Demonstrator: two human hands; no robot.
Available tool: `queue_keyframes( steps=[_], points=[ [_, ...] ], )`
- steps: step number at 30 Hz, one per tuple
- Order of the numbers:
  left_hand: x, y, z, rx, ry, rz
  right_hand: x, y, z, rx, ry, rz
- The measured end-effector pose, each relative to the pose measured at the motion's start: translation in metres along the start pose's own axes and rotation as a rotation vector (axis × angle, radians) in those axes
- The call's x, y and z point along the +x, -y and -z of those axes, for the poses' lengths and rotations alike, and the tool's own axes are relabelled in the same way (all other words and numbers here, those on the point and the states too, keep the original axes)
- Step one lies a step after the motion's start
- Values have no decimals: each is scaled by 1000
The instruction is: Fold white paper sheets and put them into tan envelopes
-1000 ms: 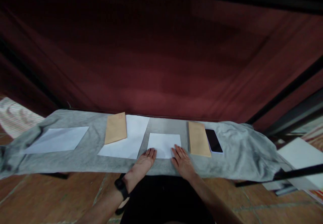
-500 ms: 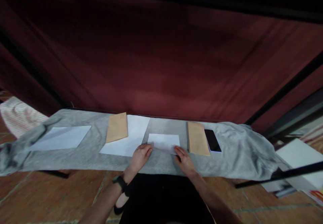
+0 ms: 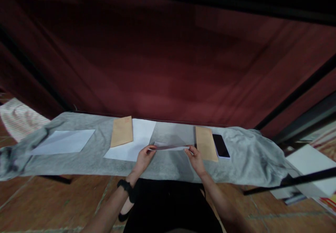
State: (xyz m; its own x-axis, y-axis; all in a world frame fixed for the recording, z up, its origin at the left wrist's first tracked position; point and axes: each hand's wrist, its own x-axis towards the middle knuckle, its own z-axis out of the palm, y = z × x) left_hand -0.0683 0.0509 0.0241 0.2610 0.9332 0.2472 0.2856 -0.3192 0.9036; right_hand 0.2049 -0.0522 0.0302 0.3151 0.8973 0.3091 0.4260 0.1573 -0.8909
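A folded white sheet of paper [image 3: 169, 146] hangs edge-on just above the grey cloth [image 3: 168, 166] that covers the table. My left hand [image 3: 144, 158] pinches its left end and my right hand [image 3: 194, 157] pinches its right end. A black watch sits on my left wrist. Left of the paper lies a larger white sheet [image 3: 136, 140] with a brown envelope [image 3: 121, 131] partly on it. To the right lies a second brown envelope [image 3: 206, 143], and beside it a black phone [image 3: 221, 145].
Another white sheet [image 3: 64, 141] lies at the far left of the cloth. A dark red curtain [image 3: 168, 68] hangs behind the table. White boards [image 3: 312, 166] and a black bar [image 3: 294, 182] stand at the right. The floor is brown tile.
Both hands lay flat on the near edge of the small sheet. They closed on its two ends and lifted it off the cloth, so it now shows edge-on.
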Motion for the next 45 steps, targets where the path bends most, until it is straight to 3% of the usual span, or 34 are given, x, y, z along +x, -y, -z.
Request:
queue_keyframes(
  steps=[5, 9, 15, 18, 21, 25, 30, 34, 39, 42, 45],
  points=[
    [-16, 17, 9, 113, 113, -239, -21, -10, 11, 13, 90, 75],
    [-27, 15, 11, 227, 190, -418, -39, -22, 18, -39, 119, 124],
    [-10, -1, 11, 391, 161, -551, -13, -13, 8, -22, -25, 170],
    [0, 2, 12, 481, 208, -600, -3, -13, 3, -36, -20, 222],
    [-2, 15, 7, 562, 310, -567, -10, -26, 1, -110, 58, 241],
    [-9, 30, 2, 583, 416, -400, -32, -45, 7, -275, 184, 219],
    [-6, 19, 4, 496, 433, -266, -44, -51, 13, -420, 219, 172],
    [-5, -3, -23, 563, 315, -310, -31, -37, -17, -409, 130, 115],
    [-12, -6, -71, 782, 365, -295, -7, -18, -76, -554, 234, 194],
    [-15, 5, -75, 855, 341, -271, -1, -18, -87, -723, 252, 173],
    [-17, 11, -68, 873, 271, -252, -1, -25, -79, -827, 223, 138]
  ],
)
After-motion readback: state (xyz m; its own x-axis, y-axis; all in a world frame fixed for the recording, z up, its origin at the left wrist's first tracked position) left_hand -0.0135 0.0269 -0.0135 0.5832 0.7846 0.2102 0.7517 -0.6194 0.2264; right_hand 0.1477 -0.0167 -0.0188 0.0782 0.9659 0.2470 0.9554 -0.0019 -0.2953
